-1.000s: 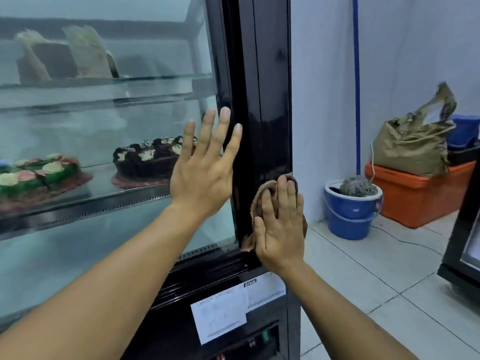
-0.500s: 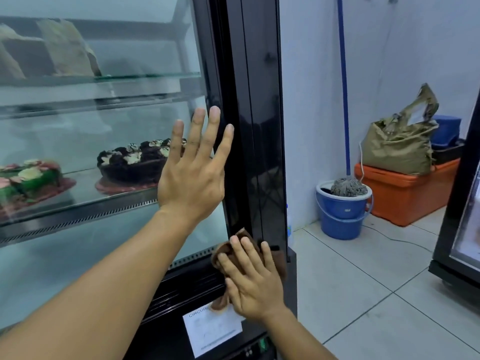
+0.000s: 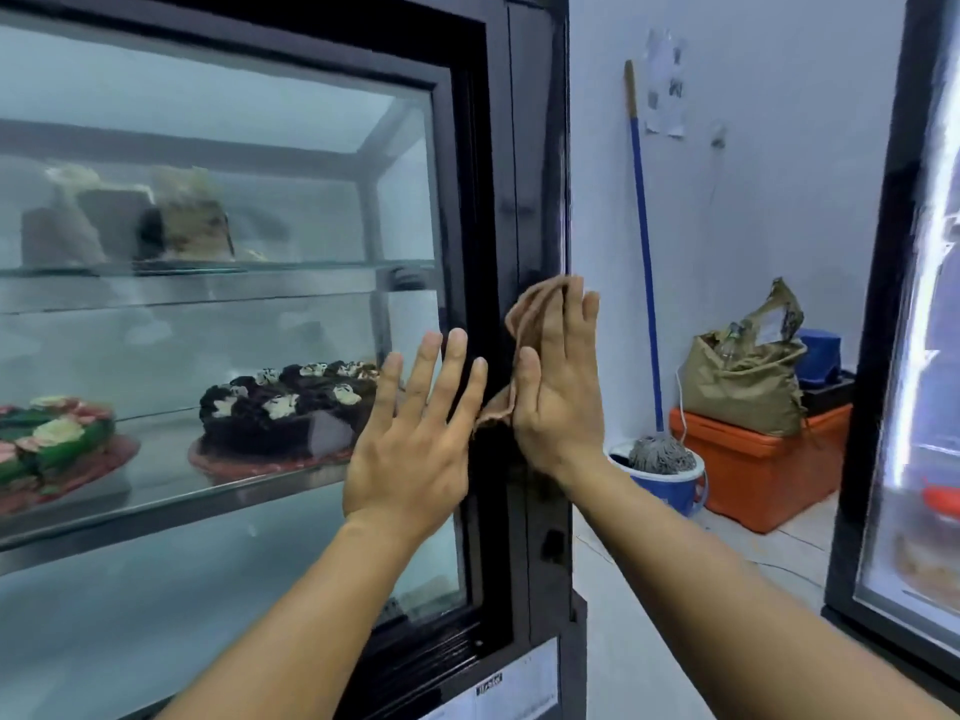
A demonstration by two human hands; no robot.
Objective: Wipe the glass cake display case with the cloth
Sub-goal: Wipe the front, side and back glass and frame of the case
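Observation:
The glass cake display case point(image 3: 218, 122) fills the left of the head view, with a glossy black frame point(image 3: 535, 174) down its right side. My left hand point(image 3: 415, 433) rests flat on the glass near the frame, fingers spread. My right hand point(image 3: 558, 387) presses a brown cloth point(image 3: 527, 317) flat against the black frame at mid height. Most of the cloth is hidden under the palm. Inside on a shelf sit a chocolate cake point(image 3: 285, 413) and a green decorated cake point(image 3: 47, 444).
To the right stand a blue bucket point(image 3: 670, 483) holding a mop point(image 3: 644, 252), an orange box point(image 3: 758, 465) with a brown bag point(image 3: 743, 381) on it, and another lit display case point(image 3: 904, 356). White tiled floor point(image 3: 701, 589) lies between the cases.
My right hand has carried the cloth up the black frame from near the bottom label to mid height. My left hand has stayed flat on the glass. The camera view has tilted upward.

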